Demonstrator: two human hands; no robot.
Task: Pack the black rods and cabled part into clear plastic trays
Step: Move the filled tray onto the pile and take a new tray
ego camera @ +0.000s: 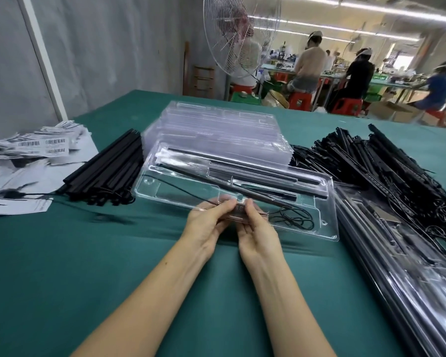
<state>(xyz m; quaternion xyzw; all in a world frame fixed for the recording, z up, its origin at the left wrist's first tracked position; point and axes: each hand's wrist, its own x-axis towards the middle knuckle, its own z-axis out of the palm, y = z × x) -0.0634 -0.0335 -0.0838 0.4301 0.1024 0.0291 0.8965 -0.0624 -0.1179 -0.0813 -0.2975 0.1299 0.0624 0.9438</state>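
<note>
Barcode labels, wire fan, green tablecloth, red stools

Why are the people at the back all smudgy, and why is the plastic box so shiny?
Head view: the far people are soft and blurred; the clear tray throws back white glare, likely from the ceiling lights; the wide lens also bends the fan near the top.

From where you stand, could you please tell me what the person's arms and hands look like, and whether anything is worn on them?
Both forearms are bare, with no sleeves in view up to the bottom edge of the picture. The left hand and the right hand wear no gloves, and no ring, watch or wristband shows.
</note>
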